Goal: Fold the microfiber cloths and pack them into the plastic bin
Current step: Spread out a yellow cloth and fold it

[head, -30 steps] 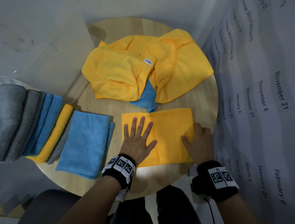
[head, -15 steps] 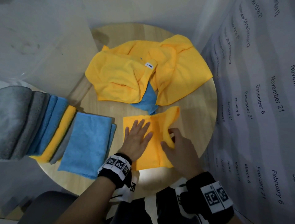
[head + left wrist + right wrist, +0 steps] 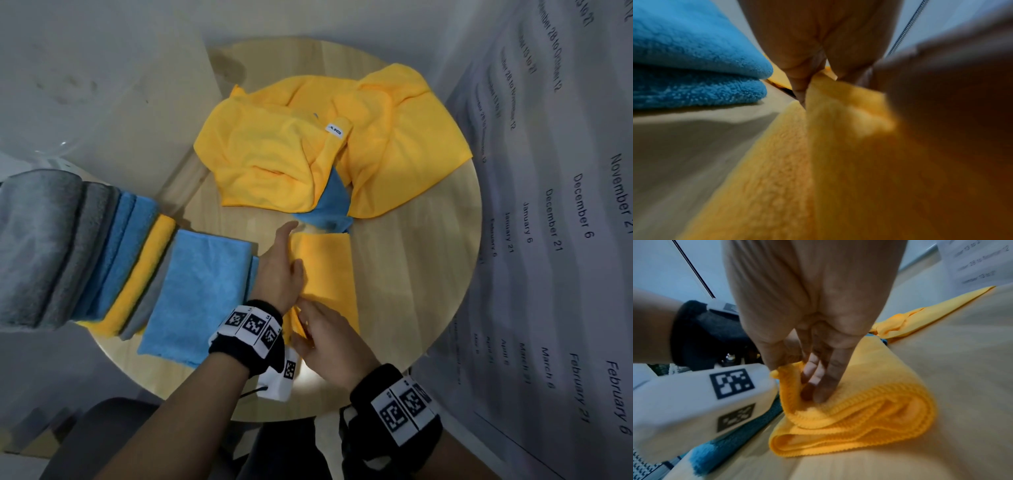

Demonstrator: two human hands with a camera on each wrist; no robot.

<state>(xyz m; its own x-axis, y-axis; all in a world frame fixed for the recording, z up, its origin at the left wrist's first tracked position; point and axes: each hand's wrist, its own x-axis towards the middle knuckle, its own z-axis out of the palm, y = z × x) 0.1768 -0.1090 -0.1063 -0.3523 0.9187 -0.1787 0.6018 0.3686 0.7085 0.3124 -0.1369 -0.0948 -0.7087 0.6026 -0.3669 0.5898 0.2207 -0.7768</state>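
Note:
A yellow cloth (image 3: 329,270) lies folded into a narrow strip on the round wooden table (image 3: 428,274). My left hand (image 3: 291,250) stands on edge at the strip's left side, thumb on top, and the left wrist view shows the cloth (image 3: 797,162) running up between thumb and fingers (image 3: 801,91). At the near left corner my right hand (image 3: 308,325) pinches the layers; its thumb and fingers (image 3: 818,386) close on the cloth's edge (image 3: 869,402). Folded grey, blue and yellow cloths (image 3: 68,246) stand in a row at the left.
A heap of unfolded yellow cloths (image 3: 291,154) with a blue one (image 3: 332,205) underneath fills the table's far half. A folded blue cloth (image 3: 198,291) lies just left of my hands. Translucent plastic (image 3: 102,102) rises at the back left; a printed date sheet (image 3: 565,240) hangs at the right.
My right hand has carried the cloth's right half over onto the left half, then moved to the near left corner. My left hand has turned from flat onto its edge.

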